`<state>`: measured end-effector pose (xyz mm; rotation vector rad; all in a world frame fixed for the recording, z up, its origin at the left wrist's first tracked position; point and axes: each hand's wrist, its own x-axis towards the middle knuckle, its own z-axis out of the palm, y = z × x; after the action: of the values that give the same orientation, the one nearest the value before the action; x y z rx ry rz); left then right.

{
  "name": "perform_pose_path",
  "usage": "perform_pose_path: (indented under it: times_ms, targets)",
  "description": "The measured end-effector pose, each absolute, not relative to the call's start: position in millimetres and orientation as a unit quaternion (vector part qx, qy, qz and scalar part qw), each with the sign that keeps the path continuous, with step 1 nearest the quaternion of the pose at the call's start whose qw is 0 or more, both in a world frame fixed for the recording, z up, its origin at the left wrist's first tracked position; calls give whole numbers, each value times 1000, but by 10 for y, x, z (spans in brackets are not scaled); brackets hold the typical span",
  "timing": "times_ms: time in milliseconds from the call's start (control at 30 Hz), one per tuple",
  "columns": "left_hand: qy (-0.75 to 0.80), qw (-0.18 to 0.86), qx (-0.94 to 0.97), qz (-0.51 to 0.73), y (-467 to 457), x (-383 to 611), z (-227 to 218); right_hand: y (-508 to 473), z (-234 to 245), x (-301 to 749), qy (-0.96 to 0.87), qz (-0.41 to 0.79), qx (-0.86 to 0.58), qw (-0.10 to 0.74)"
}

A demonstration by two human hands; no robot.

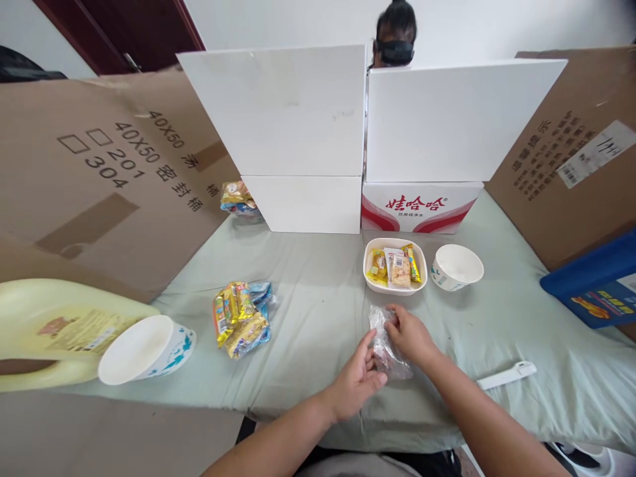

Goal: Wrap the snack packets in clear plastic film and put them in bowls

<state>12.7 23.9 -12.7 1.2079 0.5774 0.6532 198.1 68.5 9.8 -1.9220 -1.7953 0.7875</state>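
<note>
A crumpled clear plastic bag (390, 348) lies between my two hands, low over the cloth. My right hand (411, 336) is closed on its upper right side. On the left edge of the bag, my left hand (354, 383) has curled fingers, its thumb below them. Just beyond stands a cream tray (370, 283) holding several small wrapped snacks (399, 270), in yellow and clear wrappers. To the tray's right is a white paper bowl (457, 268) with a blue-green print.
Bagged snacks (242, 318) lie left of centre; another bag (237, 197) sits behind. A paper bowl (146, 351) and yellow jug (64, 331) stand far left. White boxes (313, 202) and cardboard (114, 192) enclose the table. A white-handled tool (509, 375) and blue container (596, 281) are right.
</note>
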Motion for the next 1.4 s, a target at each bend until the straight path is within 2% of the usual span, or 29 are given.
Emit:
perform_pose_path:
  times_ms: [233,367,433,533,667,800,1033,1133,1233,1300,1400]
  targets:
    - [324,541,753,189,117,91,177,724,96,2022,-661,290,-670,175]
    - [350,502,775,157,123,66,257,695,93,2000,-662,279,-672,179]
    - [387,474,773,169,172,49,278,684,87,1992,-661,278,-673,181]
    - [429,338,802,242,346,75,293,682,75,1983,-657,280,-675,184]
    - [309,190,894,262,704,228,179,697,75,1977,-648,285,-679,192]
    - [252,133,933,219,914,339,-25,625,124,2017,-635,316,-673,209]
    - [245,123,938,212,884,308,-73,11,88,2176,-596,392,-630,307]
    - [238,111,943,204,882,315,-75,-244,39,2230,-646,296,-636,300]
    - [241,99,947,187,880,323,-90,-370,59,2222,-715,88,-637,274]
    - [245,94,949,173,876,320,-97,-400,82,2172,-771,-17,-596,226]
    - [251,90,951,155,872,306,-96,-452,42,2062,-850,-71,-502,142]
